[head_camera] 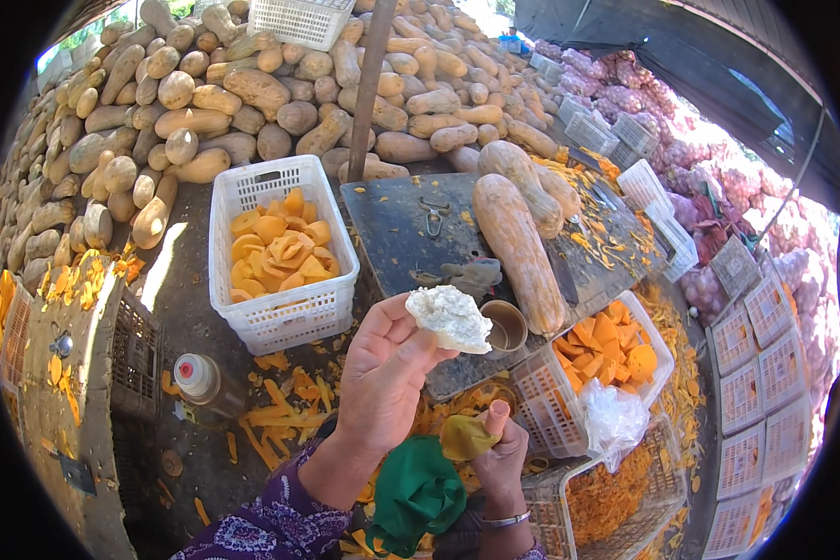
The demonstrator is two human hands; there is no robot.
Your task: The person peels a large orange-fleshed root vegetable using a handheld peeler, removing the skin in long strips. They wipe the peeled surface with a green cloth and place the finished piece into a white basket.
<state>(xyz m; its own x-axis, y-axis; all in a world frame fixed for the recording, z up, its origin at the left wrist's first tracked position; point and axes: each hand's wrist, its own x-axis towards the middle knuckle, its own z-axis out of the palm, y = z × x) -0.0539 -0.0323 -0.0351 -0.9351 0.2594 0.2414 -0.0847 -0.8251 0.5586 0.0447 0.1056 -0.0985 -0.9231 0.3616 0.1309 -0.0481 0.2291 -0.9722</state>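
My left hand (385, 378) holds up a torn piece of white bread (449, 318), pinched between thumb and fingers. Lower and to the right, my right hand (500, 455) grips a pinkish sausage (497, 414) in a peeled-back yellowish wrapper (465, 437). A green cloth (420, 490) lies between my forearms. Just beyond the bread stand a cup (504, 326) of brownish liquid and a grey work glove (467, 276) on the dark tabletop (399, 210). A metal peeler (434, 215) lies farther back, left of several large tan squashes (514, 245).
White crates of cut orange squash stand left (283, 308) and right (661, 364) of the table. A plastic bag (612, 420) hangs on the right crate. A flask (206, 385) stands at left. Peelings litter the ground. Squash (259, 91) and pinkish sacks (728, 168) are piled behind.
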